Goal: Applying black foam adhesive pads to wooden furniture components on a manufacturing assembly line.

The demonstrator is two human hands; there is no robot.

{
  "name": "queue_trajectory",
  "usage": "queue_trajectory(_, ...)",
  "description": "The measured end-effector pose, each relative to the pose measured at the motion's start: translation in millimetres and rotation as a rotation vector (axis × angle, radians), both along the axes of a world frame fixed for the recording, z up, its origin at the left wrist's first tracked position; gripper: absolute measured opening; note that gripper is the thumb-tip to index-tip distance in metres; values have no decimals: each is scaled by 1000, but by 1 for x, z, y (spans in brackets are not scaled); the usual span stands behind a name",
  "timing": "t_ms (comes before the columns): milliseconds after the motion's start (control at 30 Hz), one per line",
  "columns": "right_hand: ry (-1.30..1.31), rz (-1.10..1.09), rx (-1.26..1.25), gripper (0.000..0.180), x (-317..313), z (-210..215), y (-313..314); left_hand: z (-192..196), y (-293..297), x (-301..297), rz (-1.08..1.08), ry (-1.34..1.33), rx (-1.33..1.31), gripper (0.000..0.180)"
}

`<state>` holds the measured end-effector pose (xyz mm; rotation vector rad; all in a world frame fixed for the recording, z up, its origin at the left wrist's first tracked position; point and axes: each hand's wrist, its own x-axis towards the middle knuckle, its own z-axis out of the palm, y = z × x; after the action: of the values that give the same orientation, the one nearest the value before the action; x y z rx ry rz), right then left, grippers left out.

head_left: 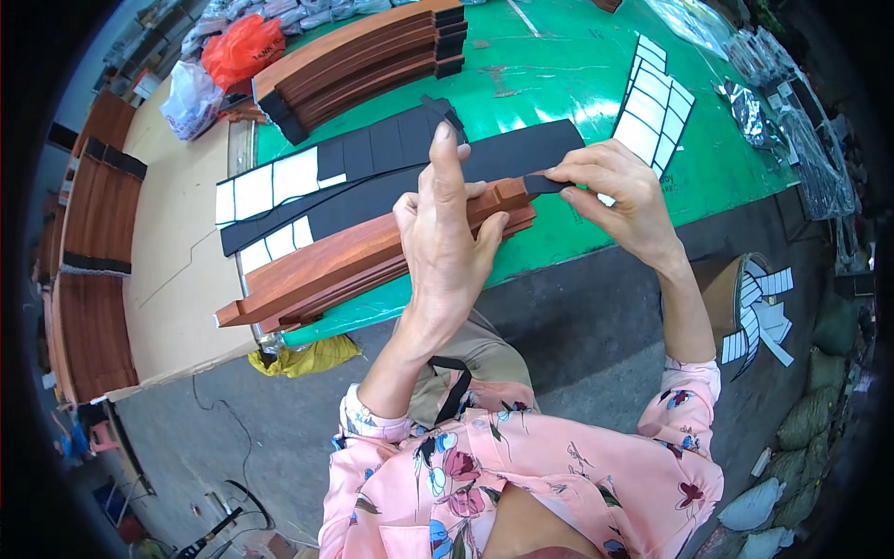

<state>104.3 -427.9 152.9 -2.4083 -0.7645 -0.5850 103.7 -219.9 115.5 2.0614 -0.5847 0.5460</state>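
Note:
My left hand (440, 233) grips a reddish-brown wooden strip (326, 253) near its right part, thumb on the near side and other fingers over the far side. Its index finger points up. At the strip's right end sits a small black foam pad (543, 184), pinched between the thumb and fingers of my right hand (619, 194). More wooden strips (372, 284) lie under or against the one I hold. Just beyond, black foam sheets (372, 146) cut into pads lie on the green table (521, 70), some with white backing showing.
A stack of wooden strips with black ends (358, 61) lies at the back. Pad sheets with white backing (652, 102) are at the right. A red bag (244, 51) and a white bag (191, 101) stand back left. A bin (740, 307) with backing scraps is right, on the floor.

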Motion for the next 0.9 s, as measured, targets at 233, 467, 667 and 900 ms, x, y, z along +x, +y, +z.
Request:
queue_trajectory(233,101,109,47,24,20,-14,-6,-4,-16,8,71,-78,97,103)
queue_trajectory(467,164,202,108,23,32,-20,-7,-5,-17,10,15,-37,34,101)
queue_trajectory(667,163,226,102,23,36,-21,-3,-12,-18,10,20,-51,-63,97)
queue_trajectory(900,175,225,93,24,36,-21,-7,-12,-19,11,34,-54,-65,95)
